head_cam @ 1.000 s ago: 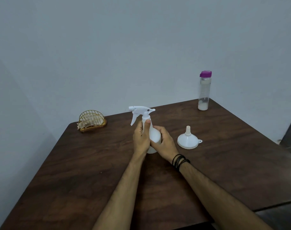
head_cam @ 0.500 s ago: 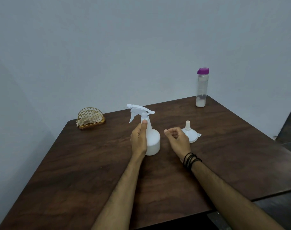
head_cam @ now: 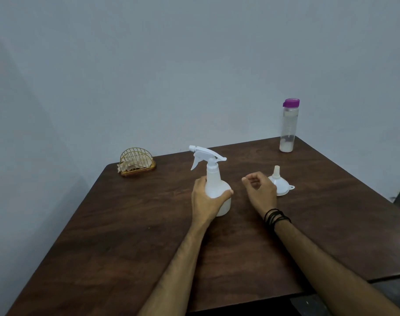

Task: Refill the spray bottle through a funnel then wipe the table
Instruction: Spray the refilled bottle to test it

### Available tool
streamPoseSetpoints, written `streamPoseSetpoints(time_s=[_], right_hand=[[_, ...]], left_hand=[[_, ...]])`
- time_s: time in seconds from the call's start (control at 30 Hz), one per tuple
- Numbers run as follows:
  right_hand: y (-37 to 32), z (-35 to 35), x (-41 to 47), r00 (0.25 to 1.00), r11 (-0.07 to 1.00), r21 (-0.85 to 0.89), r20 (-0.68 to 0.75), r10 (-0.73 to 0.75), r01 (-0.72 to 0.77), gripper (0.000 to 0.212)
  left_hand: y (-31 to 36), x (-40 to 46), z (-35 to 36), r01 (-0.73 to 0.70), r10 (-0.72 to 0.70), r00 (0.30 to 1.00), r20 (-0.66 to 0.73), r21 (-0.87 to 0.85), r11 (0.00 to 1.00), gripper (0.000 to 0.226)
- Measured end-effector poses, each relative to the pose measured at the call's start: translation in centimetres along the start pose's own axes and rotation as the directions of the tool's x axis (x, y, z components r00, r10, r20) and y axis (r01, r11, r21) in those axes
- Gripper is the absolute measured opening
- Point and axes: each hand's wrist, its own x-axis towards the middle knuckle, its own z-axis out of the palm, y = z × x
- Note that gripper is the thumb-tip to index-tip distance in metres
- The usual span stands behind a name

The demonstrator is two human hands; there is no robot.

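White spray bottle (head_cam: 217,190) stands upright on the wooden table (head_cam: 126,236), gripped by the left hand (head_cam: 205,201); the right hand (head_cam: 260,192), loosely curled, holds nothing beside the funnel (head_cam: 280,182).

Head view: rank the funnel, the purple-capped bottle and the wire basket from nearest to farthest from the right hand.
Measured from the right hand:
1. Funnel, just beyond the hand to its right, spout up.
2. Purple-capped bottle, at the table's far right corner.
3. Wire basket, at the far left corner, past the spray bottle held by the left hand.
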Motion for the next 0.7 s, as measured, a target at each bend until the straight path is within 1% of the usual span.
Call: streamPoseSetpoints(time_s=[0.07,0.1,0.17,0.2,0.23,0.27,0.33,0.37,0.4,0.43,0.5,0.57,0.7], right_hand=[[0.0,-0.8,-0.1,0.97,0.983,-0.116,-0.183,-0.162,0.143,0.012],[0.0,-1.4,-0.1,0.942,0.967,-0.195,-0.262,-0.211,0.163,0.017],[0.2,-2.9,0.2,0.892,0.941,-0.318,-0.384,-0.238,0.114,0.034],[0.5,-3.6,0.4,0.883,0.934,-0.352,-0.414,-0.221,0.069,0.044],[1.0,-4.2,0.7,0.894,0.929,-0.37,-0.407,-0.185,0.024,0.057],[1.5,-4.6,1.0,0.924,0.926,-0.376,-0.36,-0.13,-0.016,0.072],[2.8,-5.2,1.8,0.981,0.923,-0.369,-0.191,0.034,-0.104,0.099],[3.3,-5.3,2.2,0.989,0.918,-0.373,-0.108,0.106,-0.139,0.106],[3.6,-5.3,2.5,0.988,0.91,-0.387,-0.04,0.147,-0.151,0.107],[4.0,-5.1,2.9,0.987,0.905,-0.4,0.006,0.159,-0.143,0.103],[4.5,-4.4,3.7,0.988,0.915,-0.385,0.047,0.147,-0.118,0.088],[4.7,-3.8,4.8,0.989,0.93,-0.347,0.046,0.144,-0.12,0.082],[4.8,-2.6,8.1,0.991,0.953,-0.276,0.005,0.132,-0.125,0.078]], left_hand=[[0.1,-0.1,0.0,-0.02,0.02,1.0,-0.02,-0.001,1.0,0.055],[0.0,-0.2,0.1,-0.025,0.025,0.999,-0.03,-0.004,1.0,0.054],[-0.1,-0.4,0.3,-0.022,0.021,0.999,-0.047,-0.022,1.0,0.053],[-0.1,-0.4,0.5,-0.022,0.02,0.998,-0.054,-0.031,0.999,0.054],[-0.1,-0.4,0.6,-0.028,0.026,0.998,-0.062,-0.033,0.999,0.056],[-0.2,-0.4,0.9,-0.036,0.035,0.997,-0.064,-0.025,0.999,0.063],[-0.3,-0.2,1.5,-0.034,0.034,0.999,-0.037,0.0,0.999,0.08],[-0.2,-0.1,1.8,-0.028,0.028,0.999,-0.017,0.007,1.0,0.085],[-0.2,0.2,2.1,-0.024,0.024,1.0,0.002,0.011,1.0,0.089],[-0.2,0.4,2.5,-0.024,0.023,1.0,0.019,0.012,1.0,0.091],[0.0,1.0,3.0,-0.03,0.029,0.999,0.044,0.014,0.999,0.093],[0.0,1.4,3.5,-0.041,0.041,0.998,0.054,0.015,0.999,0.092],[-0.2,2.1,4.2,-0.06,0.058,0.995,0.079,0.018,0.998,0.096]])
